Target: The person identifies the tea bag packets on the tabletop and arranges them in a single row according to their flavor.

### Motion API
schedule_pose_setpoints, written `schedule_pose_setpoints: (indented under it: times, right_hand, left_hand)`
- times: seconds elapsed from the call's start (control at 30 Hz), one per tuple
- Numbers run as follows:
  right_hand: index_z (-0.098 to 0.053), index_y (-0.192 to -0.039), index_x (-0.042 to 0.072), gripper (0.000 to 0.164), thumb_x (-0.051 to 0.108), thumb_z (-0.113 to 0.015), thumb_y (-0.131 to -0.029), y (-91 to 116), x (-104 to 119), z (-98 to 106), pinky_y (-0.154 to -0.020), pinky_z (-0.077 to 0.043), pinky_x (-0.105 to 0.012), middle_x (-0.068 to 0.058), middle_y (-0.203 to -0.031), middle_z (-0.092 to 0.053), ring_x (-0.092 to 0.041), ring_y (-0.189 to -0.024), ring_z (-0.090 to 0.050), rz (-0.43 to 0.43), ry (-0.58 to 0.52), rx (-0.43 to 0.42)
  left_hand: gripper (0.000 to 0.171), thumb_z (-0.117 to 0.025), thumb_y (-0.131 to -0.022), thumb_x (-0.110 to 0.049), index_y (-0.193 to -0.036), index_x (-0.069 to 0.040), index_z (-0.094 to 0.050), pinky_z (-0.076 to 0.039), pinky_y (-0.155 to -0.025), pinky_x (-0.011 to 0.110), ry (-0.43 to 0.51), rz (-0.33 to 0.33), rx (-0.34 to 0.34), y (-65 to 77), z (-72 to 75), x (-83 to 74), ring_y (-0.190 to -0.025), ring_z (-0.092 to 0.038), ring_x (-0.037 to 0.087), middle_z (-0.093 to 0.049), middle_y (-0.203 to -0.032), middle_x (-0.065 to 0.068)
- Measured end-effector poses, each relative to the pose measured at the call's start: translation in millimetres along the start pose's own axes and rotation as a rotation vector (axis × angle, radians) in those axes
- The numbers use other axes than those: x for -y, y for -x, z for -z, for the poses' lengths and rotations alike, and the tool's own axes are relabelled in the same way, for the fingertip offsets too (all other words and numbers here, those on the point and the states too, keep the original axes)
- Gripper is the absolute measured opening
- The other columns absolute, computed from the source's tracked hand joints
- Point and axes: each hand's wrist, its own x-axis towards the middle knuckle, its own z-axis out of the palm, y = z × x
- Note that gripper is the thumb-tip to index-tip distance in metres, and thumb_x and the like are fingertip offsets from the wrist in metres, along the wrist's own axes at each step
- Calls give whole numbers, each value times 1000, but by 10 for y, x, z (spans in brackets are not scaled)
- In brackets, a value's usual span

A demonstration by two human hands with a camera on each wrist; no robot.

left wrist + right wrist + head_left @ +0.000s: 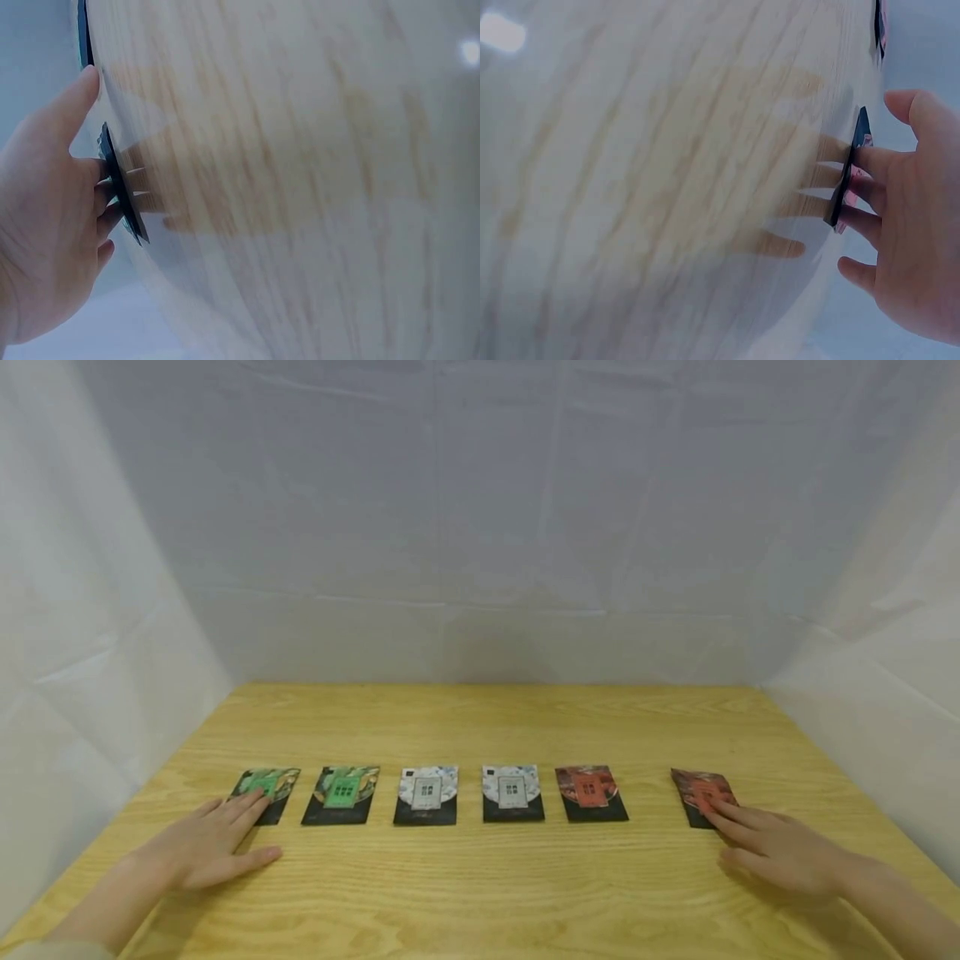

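Flat packets lie in a row across the wooden table. My left hand rests its straight fingers on the leftmost green-and-black packet, thumb spread to the right. In the left wrist view that packet appears edge-on under the fingertips. At the far right, the fingers of my right hand touch a red-and-black packet, which sits slightly turned. The right wrist view shows this packet edge-on, with the fingertips on its printed face. Both hands cover part of their packets.
Between the hands lie a second green packet, two white-and-black packets and another red packet. The gap before the rightmost packet is wider than the others. White sheeting encloses the table at the back and both sides.
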Motion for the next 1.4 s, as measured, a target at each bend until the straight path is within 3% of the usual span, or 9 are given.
schedule_pose_setpoints:
  times: [0.57,1.4]
  right_hand:
    - [-34,-143,3,60,44,-37,-99,-298,312,24,-96,-28,-65,-21,-147,-29,-45,-130,-28,44,31,59]
    - [-38,-142,5,58,44,-37,-99,-316,355,4,-95,-29,-66,-19,-146,-33,-43,-129,-33,34,67,6]
  left_hand:
    - [80,-48,-90,-54,-134,12,-38,-22,-99,66,2,4,-6,5,-35,73,-124,-33,50,-34,-138,32]
    - [79,-51,-89,-54,-133,11,-40,-23,-99,65,-42,-22,-75,-11,-63,66,-123,-37,47,-39,-137,29]
